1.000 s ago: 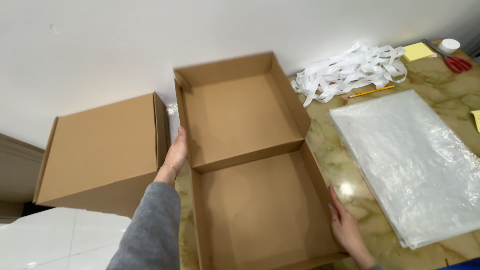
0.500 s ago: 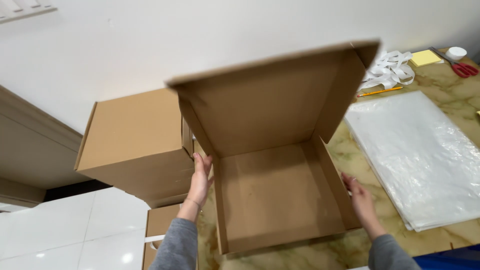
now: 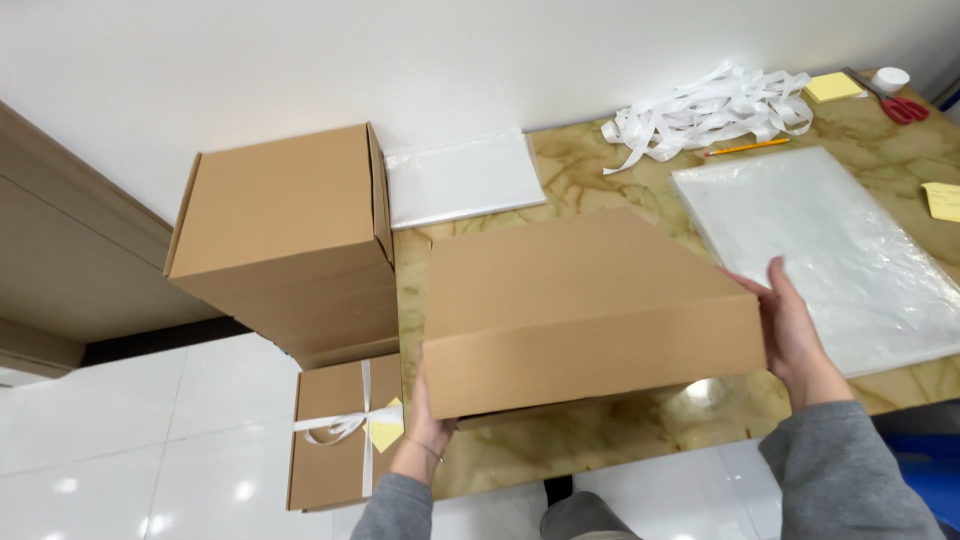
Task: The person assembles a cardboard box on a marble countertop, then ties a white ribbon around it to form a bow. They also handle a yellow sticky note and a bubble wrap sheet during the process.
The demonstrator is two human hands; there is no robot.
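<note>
A flat brown cardboard box (image 3: 580, 300) sits closed on the marble table (image 3: 560, 175), its lid folded down over the base. My left hand (image 3: 425, 425) grips the box's near left corner from below. My right hand (image 3: 790, 335) presses flat against the box's right side. Both sleeves are grey.
A stack of brown boxes (image 3: 290, 235) stands left of the table, with a ribbon-tied box (image 3: 345, 430) on the floor below. A white packet (image 3: 460, 180), a clear plastic sheet stack (image 3: 830, 245), white ribbon pile (image 3: 710, 110), pencil (image 3: 745, 147), scissors (image 3: 905, 105) and sticky notes (image 3: 835, 87) lie on the table.
The box lay open a second ago, then its lid swung up and came down. It is closed now, and both hands have moved to its near corner and right side.
</note>
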